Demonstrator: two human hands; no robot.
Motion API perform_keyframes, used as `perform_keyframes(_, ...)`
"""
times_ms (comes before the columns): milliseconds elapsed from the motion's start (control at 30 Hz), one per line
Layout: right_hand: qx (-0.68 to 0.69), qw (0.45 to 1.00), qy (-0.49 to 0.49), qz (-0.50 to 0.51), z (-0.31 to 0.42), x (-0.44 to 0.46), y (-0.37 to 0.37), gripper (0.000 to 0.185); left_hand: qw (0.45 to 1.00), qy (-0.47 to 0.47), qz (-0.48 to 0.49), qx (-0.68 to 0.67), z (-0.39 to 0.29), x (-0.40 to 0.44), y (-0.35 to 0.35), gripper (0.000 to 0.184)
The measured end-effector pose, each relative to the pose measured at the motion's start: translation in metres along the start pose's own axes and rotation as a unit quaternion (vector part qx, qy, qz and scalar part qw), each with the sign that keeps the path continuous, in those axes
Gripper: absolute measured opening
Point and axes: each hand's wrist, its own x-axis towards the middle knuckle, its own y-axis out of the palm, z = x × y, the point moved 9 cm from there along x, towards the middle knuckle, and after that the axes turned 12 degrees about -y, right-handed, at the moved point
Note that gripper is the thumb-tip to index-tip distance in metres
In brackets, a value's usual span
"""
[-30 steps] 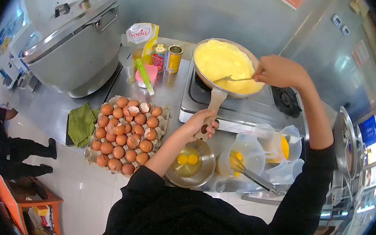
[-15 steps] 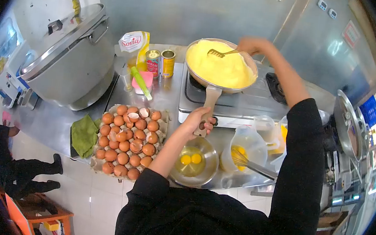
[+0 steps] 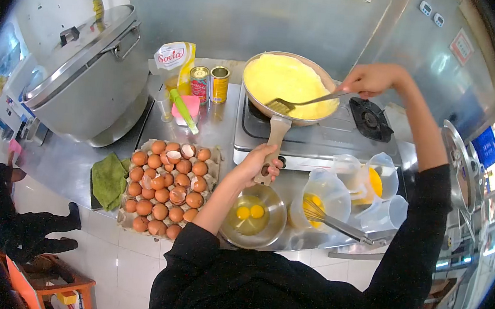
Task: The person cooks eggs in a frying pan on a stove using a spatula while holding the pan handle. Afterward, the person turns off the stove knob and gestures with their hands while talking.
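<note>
- Pan (image 3: 325, 79): seated over the stove's (image 3: 346, 136) left burner. Probably hot and moderately heavy; grip by the handle (image 3: 277, 135) only.
- Left hand (image 3: 258, 164): fingers wrapped around the pan's handle.
- Right hand (image 3: 371, 82): closed on the slotted spatula (image 3: 316, 101), right of the pan.
- Yellow layer (image 3: 280, 78): inside the pan; likely soft, slippery, easily torn. Support from beneath.
- Surface: shiny metal worktop (image 3: 217, 127); egg tray (image 3: 216, 166) left and nearside of the pan.
- Room: metal wall (image 3: 260, 14) behind the pan; a person (image 3: 39, 218) stands far left.
</note>
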Motion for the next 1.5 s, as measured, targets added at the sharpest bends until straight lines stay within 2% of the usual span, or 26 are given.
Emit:
perform_keyframes(67,0.051,0.998,-0.017,-0.024,-0.001,0.022,0.006,0.033,1.0,0.007,-0.012,0.021,-0.003,-0.001,0.001,0.019)
perform_keyframes(167,0.055,0.995,-0.042,-0.066,0.0,0.049,0.001,0.033,0.999,0.002,-0.017,0.031,-0.004,-0.001,0.001,0.018)
perform_keyframes(267,-0.002,0.993,-0.022,-0.115,0.02,0.063,-0.001,0.034,0.999,0.01,0.003,0.044,-0.004,0.004,-0.004,0.017)
perform_keyframes(300,0.016,0.988,-0.037,-0.151,0.027,0.071,-0.003,0.029,0.999,0.009,-0.002,0.041,-0.004,0.004,-0.004,0.016)
perform_keyframes(400,-0.291,0.949,-0.044,-0.113,0.053,0.112,0.004,0.014,0.999,0.011,-0.014,0.048,-0.002,0.005,-0.005,0.015)
perform_keyframes(500,-0.326,0.933,0.029,-0.152,0.055,0.136,0.001,0.008,0.999,0.02,0.001,0.047,-0.003,0.005,-0.001,0.015)
perform_keyframes(567,-0.344,0.924,-0.002,-0.17,0.028,0.147,-0.017,0.007,0.999,0.015,-0.024,0.018,-0.002,-0.001,0.002,0.015)
perform_keyframes(633,-0.268,0.945,0.013,-0.19,-0.007,0.136,-0.031,0.006,0.999,0.016,-0.05,0.01,0.001,0.001,-0.004,0.017)
perform_keyframes(733,-0.008,0.969,0.105,-0.224,-0.052,0.086,-0.054,0.015,1.0,0.007,0.009,0.013,0.001,0.006,-0.002,0.014)
perform_keyframes(800,-0.077,0.974,0.098,-0.191,-0.013,0.033,-0.049,0.018,1.0,-0.002,0.007,0.005,0.001,0.006,-0.001,0.014)
perform_keyframes(867,-0.088,0.981,0.075,-0.157,-0.003,0.004,-0.043,0.027,1.0,-0.008,0.01,0.0,0.001,0.004,0.002,0.014)
perform_keyframes(967,-0.086,0.99,0.048,-0.103,0.028,-0.027,-0.023,0.027,1.0,-0.015,0.013,0.007,0.001,0.003,0.002,0.013)
perform_keyframes(1067,-0.078,0.991,-0.07,-0.083,0.047,-0.02,0.002,0.026,1.0,-0.007,0.003,0.017,0.0,0.002,0.002,0.014)
perform_keyframes(1167,-0.056,0.987,-0.097,-0.111,0.045,0.001,0.017,0.026,0.999,-0.006,-0.006,0.037,-0.001,0.003,0.0,0.014)
perform_keyframes(1267,-0.031,0.975,-0.106,-0.195,0.033,0.036,0.022,0.026,0.999,-0.016,0.001,0.048,-0.001,0.004,0.001,0.015)
perform_keyframes(1367,-0.031,0.975,-0.07,-0.209,0.023,0.071,0.019,0.023,0.998,-0.021,-0.011,0.059,0.0,0.007,-0.003,0.016)
perform_keyframes(1400,-0.133,0.965,-0.096,-0.204,0.029,0.086,0.017,0.019,0.998,-0.027,-0.018,0.046,0.001,0.005,-0.003,0.016)
perform_keyframes(1433,-0.158,0.957,-0.091,-0.226,0.035,0.092,0.014,0.016,0.999,-0.032,-0.025,0.033,0.002,0.004,-0.001,0.017)
perform_keyframes(1467,-0.181,0.948,-0.085,-0.247,0.04,0.097,0.012,0.012,0.999,-0.039,-0.031,0.02,0.004,0.002,-0.001,0.018)
perform_keyframes(1500,-0.127,0.946,-0.049,-0.294,0.04,0.096,0.006,0.008,0.999,-0.036,-0.031,0.026,0.004,0.003,-0.001,0.018)
